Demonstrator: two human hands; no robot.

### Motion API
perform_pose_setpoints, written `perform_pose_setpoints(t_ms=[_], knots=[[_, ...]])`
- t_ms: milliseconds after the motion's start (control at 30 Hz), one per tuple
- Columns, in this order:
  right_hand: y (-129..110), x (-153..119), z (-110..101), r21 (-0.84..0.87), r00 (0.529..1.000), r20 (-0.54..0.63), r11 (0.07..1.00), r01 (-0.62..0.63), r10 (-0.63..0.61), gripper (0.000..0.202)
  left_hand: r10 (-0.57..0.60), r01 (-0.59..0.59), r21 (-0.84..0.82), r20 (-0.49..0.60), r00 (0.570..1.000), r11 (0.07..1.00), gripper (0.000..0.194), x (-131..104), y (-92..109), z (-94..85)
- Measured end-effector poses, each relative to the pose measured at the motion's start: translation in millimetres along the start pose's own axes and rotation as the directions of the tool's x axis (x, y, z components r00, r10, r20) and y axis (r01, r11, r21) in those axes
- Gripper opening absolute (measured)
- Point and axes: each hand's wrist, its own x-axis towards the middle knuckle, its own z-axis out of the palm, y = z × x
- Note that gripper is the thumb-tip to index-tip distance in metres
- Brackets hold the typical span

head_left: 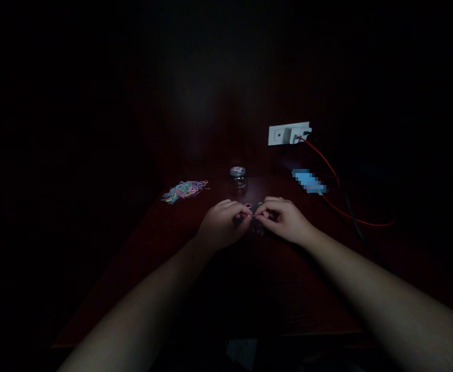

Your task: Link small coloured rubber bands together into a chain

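My left hand (226, 219) and my right hand (283, 217) meet over the middle of the table, thumbs and fingers pinched. Between the fingertips runs a thin, pale pinkish elastic band (253, 215), held from both sides. Just behind the fingers lie a pink elastic band (248, 205) and a green one (260, 204), partly hidden by my hands. Some small dark items (257, 227) show below the fingertips, too dim to make out. To the left sits a pile of colourful small elastic bands (185, 190).
A clear round jar (238, 178) with a lid stands behind my hands. Farther right lies a blurred-out blue device (308, 181), wired by a red cable (323, 157) to a white charger (295, 135) in the wall socket (276, 135). The dark red table (152, 248) is dimly lit.
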Motion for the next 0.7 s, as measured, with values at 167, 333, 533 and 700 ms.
perform_pose_setpoints(t_ms=[167, 333, 533, 700], knots=[[1.7, -0.3, 0.6, 0.013, 1.0, 0.006, 1.0, 0.003, -0.003, 0.006, 0.01, -0.01, 0.001, 0.005, 1.0, 1.0, 0.009, 0.5, 1.3, -0.8], [1.0, -0.6, 0.8, 0.064, 1.0, -0.004, 0.998, -0.012, 0.012, 0.008, 0.008, -0.008, 0.008, 0.005, 1.0, 1.0, 0.008, 0.3, -1.1, 0.8], [0.8, -1.2, 0.8, 0.125, 0.999, 0.003, 0.991, -0.041, 0.041, 0.009, 0.007, -0.007, 0.023, -0.011, 1.0, 1.0, 0.008, -0.2, -3.0, 1.2], [0.0, -1.3, -0.3, 0.128, 0.999, -0.003, 0.991, -0.041, 0.042, 0.009, 0.013, -0.012, 0.043, -0.006, 1.0, 0.999, 0.008, -0.3, -4.8, 1.1]])
